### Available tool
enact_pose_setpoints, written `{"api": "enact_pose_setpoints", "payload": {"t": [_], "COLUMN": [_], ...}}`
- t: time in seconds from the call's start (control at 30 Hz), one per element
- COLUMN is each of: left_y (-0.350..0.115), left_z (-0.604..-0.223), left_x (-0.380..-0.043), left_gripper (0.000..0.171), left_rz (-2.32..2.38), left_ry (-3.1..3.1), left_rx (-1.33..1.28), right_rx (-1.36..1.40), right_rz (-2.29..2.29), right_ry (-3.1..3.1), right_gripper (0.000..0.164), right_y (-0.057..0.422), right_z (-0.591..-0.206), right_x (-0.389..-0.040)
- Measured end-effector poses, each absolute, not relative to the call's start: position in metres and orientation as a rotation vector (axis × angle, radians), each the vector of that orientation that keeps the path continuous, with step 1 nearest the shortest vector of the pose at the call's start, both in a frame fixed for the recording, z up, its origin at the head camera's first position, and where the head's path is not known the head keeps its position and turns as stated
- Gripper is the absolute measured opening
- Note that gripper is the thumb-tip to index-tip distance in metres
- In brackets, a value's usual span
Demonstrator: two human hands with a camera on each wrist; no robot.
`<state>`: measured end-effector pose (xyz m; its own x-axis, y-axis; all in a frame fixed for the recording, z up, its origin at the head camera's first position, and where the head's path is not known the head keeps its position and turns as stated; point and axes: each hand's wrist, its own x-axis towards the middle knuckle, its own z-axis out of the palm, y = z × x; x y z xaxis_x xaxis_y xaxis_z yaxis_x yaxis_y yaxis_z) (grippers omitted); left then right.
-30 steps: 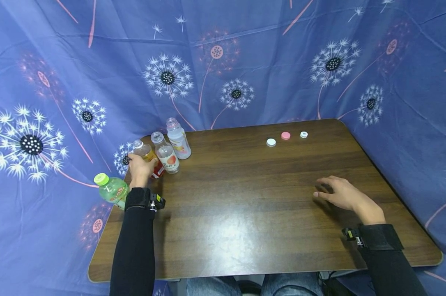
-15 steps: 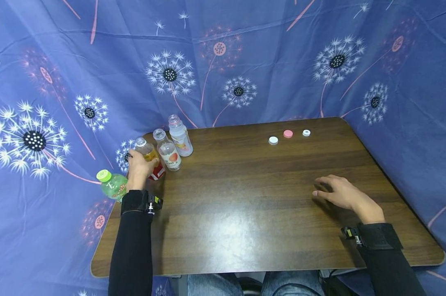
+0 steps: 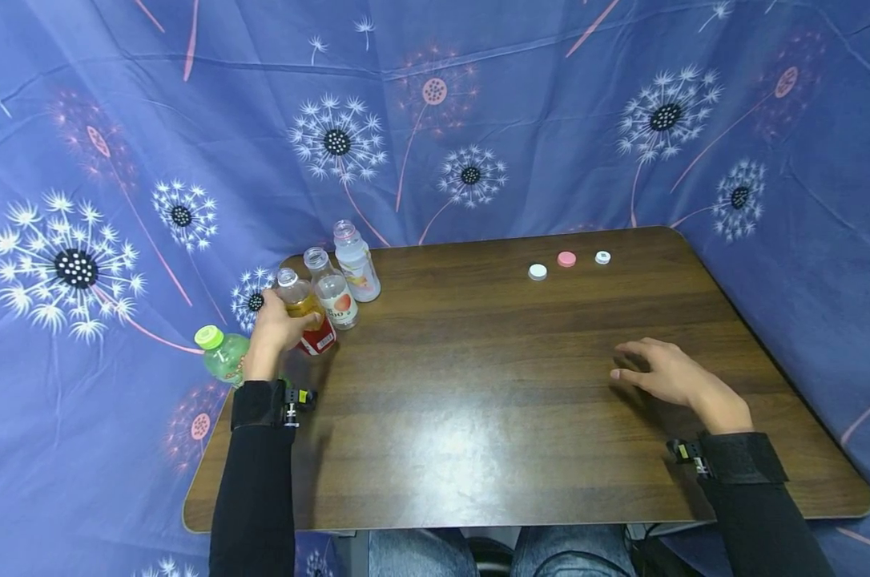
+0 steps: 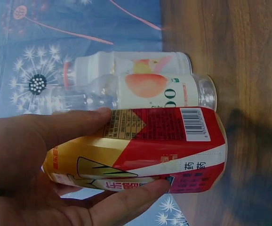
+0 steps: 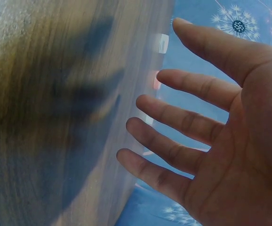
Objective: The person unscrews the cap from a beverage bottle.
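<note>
My left hand (image 3: 275, 332) grips a bottle with a red and gold label (image 3: 312, 316) at the table's left side. In the left wrist view, its thumb and fingers wrap round that bottle's gold part (image 4: 89, 150). Just behind stand two uncapped bottles: a clear one with a peach label (image 3: 337, 303) and a whitish one (image 3: 359, 276). A green bottle with a lime cap (image 3: 226, 357) is left of the hand, partly hidden by it. My right hand (image 3: 669, 373) hovers over the table's right side, fingers spread and holding nothing.
Near the back edge of the brown wooden table (image 3: 464, 385) lie a white cap (image 3: 537, 272), a pink cap (image 3: 566, 259) and a smaller white cap (image 3: 603, 257). A blue dandelion-print cloth (image 3: 521, 104) hangs behind and at both sides.
My left hand has brought the red and gold bottle slightly toward me and to the right, away from its neighbours. The head view has shifted a little. My right hand stays still.
</note>
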<state>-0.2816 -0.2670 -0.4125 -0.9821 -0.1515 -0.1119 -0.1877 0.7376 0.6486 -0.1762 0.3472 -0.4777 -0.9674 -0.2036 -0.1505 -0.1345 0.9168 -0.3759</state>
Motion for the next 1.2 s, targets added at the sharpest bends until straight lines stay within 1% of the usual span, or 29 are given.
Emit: {"api": "enact_pose_setpoints", "payload": {"t": [0.3, 0.5, 0.63, 1.07, 1.2], "left_y": [-0.256, -0.242, -0.231, -0.177, -0.166], "left_z": [-0.41, -0.412, -0.416, -0.423, -0.426], "left_x": [-0.267, -0.263, -0.261, -0.25, -0.249], "left_gripper": [0.082, 0.083, 0.08, 0.078, 0.08], "left_rz": [1.227, 1.355, 1.44, 1.413, 1.413], "left_ry": [2.775, 2.748, 2.74, 2.74, 2.704], "left_rx": [-0.173, -0.08, -0.027, 0.135, 0.213], "right_rx": [-0.264, -0.263, -0.276, -0.292, -0.294], "right_rz": [-0.552, -0.552, -0.559, -0.566, -0.576], "right_ry": [2.896, 2.893, 2.894, 2.889, 2.876], "right_gripper": [0.066, 0.069, 0.067, 0.069, 0.068], "right_y": [0.344, 0.342, 0.341, 0.338, 0.334], "right_z": [-0.477, -0.478, -0.477, -0.477, -0.478], "right_x": [-0.177, -0.176, -0.176, -0.177, -0.177]}}
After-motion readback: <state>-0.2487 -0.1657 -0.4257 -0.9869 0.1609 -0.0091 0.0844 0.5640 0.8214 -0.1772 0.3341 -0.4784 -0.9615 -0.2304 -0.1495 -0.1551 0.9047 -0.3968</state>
